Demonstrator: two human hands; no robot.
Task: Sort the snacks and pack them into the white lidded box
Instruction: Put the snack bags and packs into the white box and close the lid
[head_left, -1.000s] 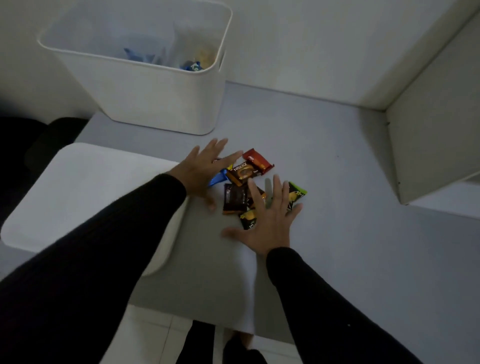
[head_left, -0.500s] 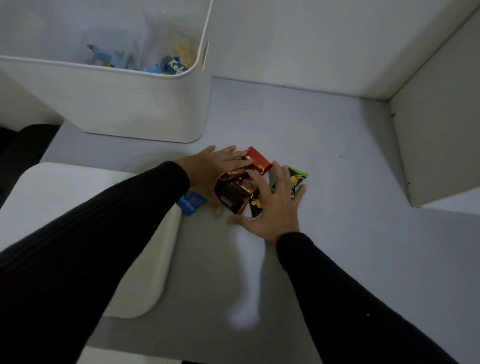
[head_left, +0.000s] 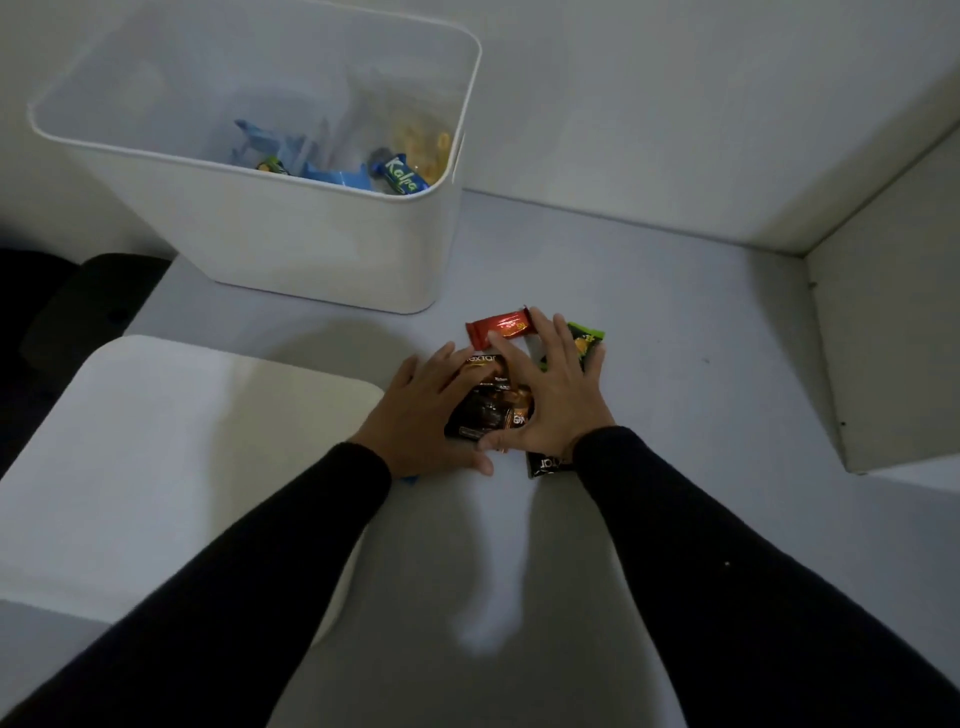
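Observation:
A small heap of snack packets lies on the grey table. My left hand (head_left: 415, 415) and my right hand (head_left: 550, 395) press in on it from both sides, fingers spread, cupping the dark brown packets (head_left: 485, 408) between them. A red bar (head_left: 501, 326) sticks out beyond my right fingertips. A green packet (head_left: 587, 345) lies partly under my right hand. Another dark packet (head_left: 545, 464) shows under my right wrist. A blue scrap (head_left: 410, 479) peeks from under my left wrist. The open white box (head_left: 322, 239) stands at the back left with blue and yellow snacks (head_left: 400, 174) inside.
The white lid (head_left: 171, 457) lies flat on the left, close to my left forearm. A white upright panel (head_left: 893, 338) stands at the right, and a wall runs along the back. A dark chair shows at the far left edge.
Both hands have drawn closer together, bunching the packets into a tighter heap. The view has shifted, so the box's inside shows more fully. The blue packet is now mostly under my left wrist.

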